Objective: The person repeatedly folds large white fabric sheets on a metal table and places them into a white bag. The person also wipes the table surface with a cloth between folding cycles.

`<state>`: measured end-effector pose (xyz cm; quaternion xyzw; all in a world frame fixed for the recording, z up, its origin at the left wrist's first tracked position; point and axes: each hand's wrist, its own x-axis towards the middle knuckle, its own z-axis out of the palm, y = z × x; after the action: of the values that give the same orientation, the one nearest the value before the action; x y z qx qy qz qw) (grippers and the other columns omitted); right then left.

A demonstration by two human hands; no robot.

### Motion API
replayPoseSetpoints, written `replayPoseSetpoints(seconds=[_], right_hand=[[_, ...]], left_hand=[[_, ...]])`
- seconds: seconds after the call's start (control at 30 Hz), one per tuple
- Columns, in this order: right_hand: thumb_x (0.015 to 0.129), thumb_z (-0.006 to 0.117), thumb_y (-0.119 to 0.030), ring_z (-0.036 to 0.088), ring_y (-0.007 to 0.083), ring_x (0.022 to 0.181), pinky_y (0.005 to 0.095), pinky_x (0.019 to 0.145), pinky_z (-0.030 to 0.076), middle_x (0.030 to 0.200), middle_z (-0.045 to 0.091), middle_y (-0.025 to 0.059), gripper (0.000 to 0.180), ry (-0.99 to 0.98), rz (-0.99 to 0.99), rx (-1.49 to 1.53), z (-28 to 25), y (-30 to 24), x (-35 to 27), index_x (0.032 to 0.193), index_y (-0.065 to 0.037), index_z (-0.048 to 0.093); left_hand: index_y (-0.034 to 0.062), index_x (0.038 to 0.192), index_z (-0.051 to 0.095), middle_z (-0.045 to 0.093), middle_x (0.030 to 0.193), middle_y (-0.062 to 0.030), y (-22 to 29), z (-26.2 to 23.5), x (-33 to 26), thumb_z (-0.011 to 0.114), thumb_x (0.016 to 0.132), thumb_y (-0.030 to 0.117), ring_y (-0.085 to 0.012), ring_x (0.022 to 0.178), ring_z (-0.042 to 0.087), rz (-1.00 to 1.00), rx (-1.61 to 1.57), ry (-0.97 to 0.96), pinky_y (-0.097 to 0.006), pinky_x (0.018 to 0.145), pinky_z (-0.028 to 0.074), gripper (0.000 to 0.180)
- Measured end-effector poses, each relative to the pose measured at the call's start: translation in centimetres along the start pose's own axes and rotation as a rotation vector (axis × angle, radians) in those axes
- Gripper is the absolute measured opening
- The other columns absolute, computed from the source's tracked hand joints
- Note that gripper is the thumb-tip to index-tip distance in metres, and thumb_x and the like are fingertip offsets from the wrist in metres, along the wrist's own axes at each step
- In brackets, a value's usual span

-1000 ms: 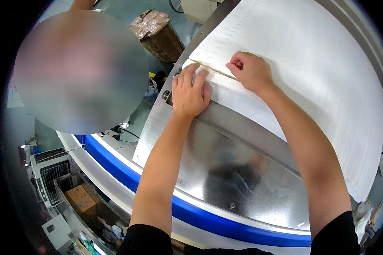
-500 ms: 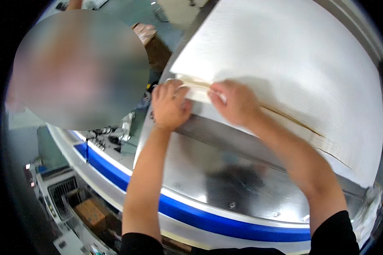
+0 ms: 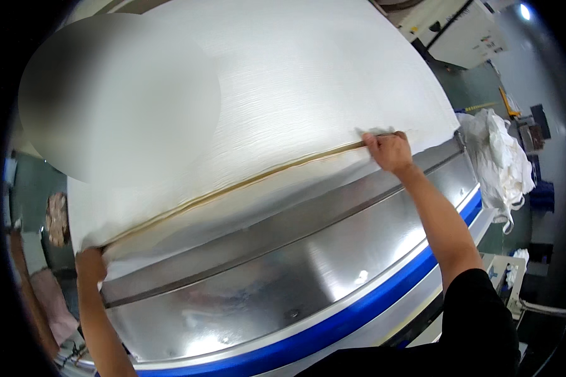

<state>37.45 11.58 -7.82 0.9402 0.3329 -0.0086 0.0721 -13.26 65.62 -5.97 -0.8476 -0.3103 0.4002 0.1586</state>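
Here your left hand and right hand each pinch an end of the white sheet. Its tan seam runs lengthwise between them, taut across the steel table.

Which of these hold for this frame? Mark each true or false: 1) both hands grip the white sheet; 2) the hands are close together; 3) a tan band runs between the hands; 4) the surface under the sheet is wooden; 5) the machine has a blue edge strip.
1) True: the left hand and right hand both grip the white sheet.
2) False: they are spread wide, near opposite ends.
3) True: the tan band stretches between them.
4) False: it is a shiny metal surface.
5) True: the blue edge strip borders it.
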Motion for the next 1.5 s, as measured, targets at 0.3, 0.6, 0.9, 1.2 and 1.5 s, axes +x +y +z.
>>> replayPoseSetpoints(seconds=[0.3,0.6,0.9,1.2,1.5], right_hand=[[0.097,0.039,-0.036,0.066,0.0277,0.085,0.0568,0.097,0.038,0.099,0.068,0.0079,0.035,-0.055,-0.083,-0.314,2.3,20.8,1.8,0.097,-0.012,0.065],[0.088,0.045,-0.015,0.056,0.0330,0.112,0.0407,0.100,0.040,0.118,0.061,0.0170,0.032,-0.414,0.209,-0.057,2.7,34.2,4.9,0.113,-0.008,0.062],[0.090,0.046,-0.008,0.060,0.0280,0.103,0.0387,0.091,0.048,0.111,0.063,0.0128,0.022,-0.316,0.203,-0.498,3.8,39.8,1.1,0.107,-0.008,0.061],[0.088,0.050,-0.001,0.047,0.0245,0.123,0.0354,0.102,0.041,0.136,0.047,0.0091,0.047,-0.259,0.126,-0.475,10.4,48.2,2.8,0.134,-0.006,0.043],[0.096,0.046,-0.018,0.046,0.0289,0.125,0.0393,0.100,0.044,0.135,0.047,0.0120,0.041,0.046,0.089,-0.400,7.3,33.4,-1.0,0.135,-0.009,0.042]], left_hand=[[-0.0016,0.093,0.064,0.063,0.098,-0.0191,-3.2,6.8,1.6,0.054,0.083,0.001,-0.0365,0.091,0.060,-0.155,-0.191,0.219,-0.042,0.079,0.049,0.014],[-0.0022,0.097,0.060,0.059,0.098,-0.0194,-7.1,15.1,3.1,0.050,0.083,0.001,-0.0388,0.097,0.053,-0.021,-0.242,0.335,-0.044,0.085,0.043,0.018],[0.0030,0.097,0.067,0.065,0.101,-0.0172,2.4,1.1,2.6,0.047,0.081,-0.001,-0.0347,0.100,0.057,-0.228,-0.242,0.148,-0.041,0.093,0.040,0.026],[0.0124,0.104,0.066,0.061,0.105,-0.0131,-0.3,5.0,-1.1,0.055,0.074,-0.007,-0.0322,0.101,0.057,-0.171,-0.295,0.375,-0.041,0.088,0.047,0.038],[0.0124,0.123,0.049,0.048,0.128,-0.0109,3.1,6.4,-2.8,0.063,0.074,0.008,-0.0333,0.122,0.042,-0.353,-0.483,0.848,-0.044,0.102,0.034,0.052]])
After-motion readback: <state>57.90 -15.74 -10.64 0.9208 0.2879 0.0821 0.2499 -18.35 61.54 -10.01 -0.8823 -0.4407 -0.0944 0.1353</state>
